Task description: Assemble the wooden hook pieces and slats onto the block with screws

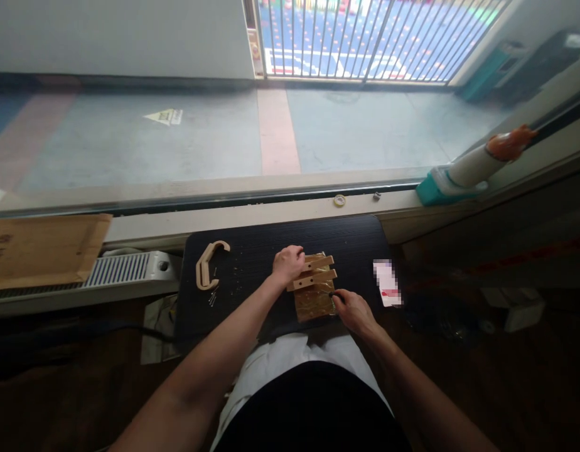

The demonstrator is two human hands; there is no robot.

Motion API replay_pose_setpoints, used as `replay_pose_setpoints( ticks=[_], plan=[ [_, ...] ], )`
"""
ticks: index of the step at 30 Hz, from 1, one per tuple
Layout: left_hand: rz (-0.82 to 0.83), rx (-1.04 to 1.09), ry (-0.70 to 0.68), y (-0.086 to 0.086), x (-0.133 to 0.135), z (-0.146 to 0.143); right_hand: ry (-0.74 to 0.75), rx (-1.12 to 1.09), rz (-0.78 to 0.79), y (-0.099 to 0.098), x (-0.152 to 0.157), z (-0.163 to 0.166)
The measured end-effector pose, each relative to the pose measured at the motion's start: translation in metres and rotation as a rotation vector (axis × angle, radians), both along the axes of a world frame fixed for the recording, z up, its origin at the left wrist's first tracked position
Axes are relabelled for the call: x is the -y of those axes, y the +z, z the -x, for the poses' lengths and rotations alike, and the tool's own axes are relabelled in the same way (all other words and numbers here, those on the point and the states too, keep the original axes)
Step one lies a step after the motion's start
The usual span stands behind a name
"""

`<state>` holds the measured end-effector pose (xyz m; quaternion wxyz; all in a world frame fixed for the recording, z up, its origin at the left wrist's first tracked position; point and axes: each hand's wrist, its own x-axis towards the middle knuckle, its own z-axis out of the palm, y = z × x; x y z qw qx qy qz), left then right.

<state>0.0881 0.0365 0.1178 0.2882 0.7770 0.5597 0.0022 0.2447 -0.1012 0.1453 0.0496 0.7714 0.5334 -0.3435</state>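
My left hand is closed over the left end of the upper light wooden strip, with its fingertips partly hidden. Just below that strip lies a second wooden strip with dark holes in it. Both rest across a shiny, brownish, plastic-wrapped board. Beside the board's right edge, my right hand grips the dark handle of what looks like a screwdriver. Its thin shaft points left over the board, below the strips; the tip is too small to make out.
Curved wooden pieces and several screws lie on the left of the black table. A pixelated pale object is at the right edge. On the windowsill are a tape roll and a teal-based container. Cardboard covers part of a radiator.
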Motion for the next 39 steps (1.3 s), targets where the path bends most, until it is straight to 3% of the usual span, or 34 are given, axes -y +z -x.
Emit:
replay_pose_setpoints(
  ticks=[1,3,6,10,15,17,20,23,28,39],
  plan=[
    [0.118,-0.06,-0.033,-0.005,-0.01,-0.005,-0.034,-0.005,-0.017,-0.004,-0.001,0.001],
    [0.204,-0.1,-0.083,-0.014,-0.022,-0.012,-0.074,-0.003,-0.035,-0.009,-0.006,0.004],
    [0.263,-0.141,-0.127,-0.022,-0.017,-0.01,-0.08,0.014,-0.044,-0.011,-0.014,0.007],
    [0.299,-0.233,0.035,-0.032,0.021,0.015,-0.056,0.011,-0.055,-0.009,-0.024,0.007],
    [0.517,-0.03,0.153,-0.05,0.071,0.045,-0.002,0.05,-0.033,0.002,-0.021,0.0],
    [0.454,0.026,0.193,-0.05,0.08,0.051,0.028,0.077,-0.028,0.009,-0.013,-0.002],
    [0.236,-0.004,0.249,-0.039,0.076,0.053,0.079,0.085,0.014,0.016,-0.002,-0.001],
    [0.055,0.044,0.152,-0.025,0.059,0.048,0.125,0.081,-0.03,0.021,0.005,0.004],
    [0.134,0.173,0.049,-0.018,0.035,0.028,0.209,0.078,-0.079,0.021,0.004,0.014],
    [0.182,0.053,-0.07,-0.011,0.031,0.009,0.251,0.118,-0.045,0.01,0.001,0.019]
  ],
)
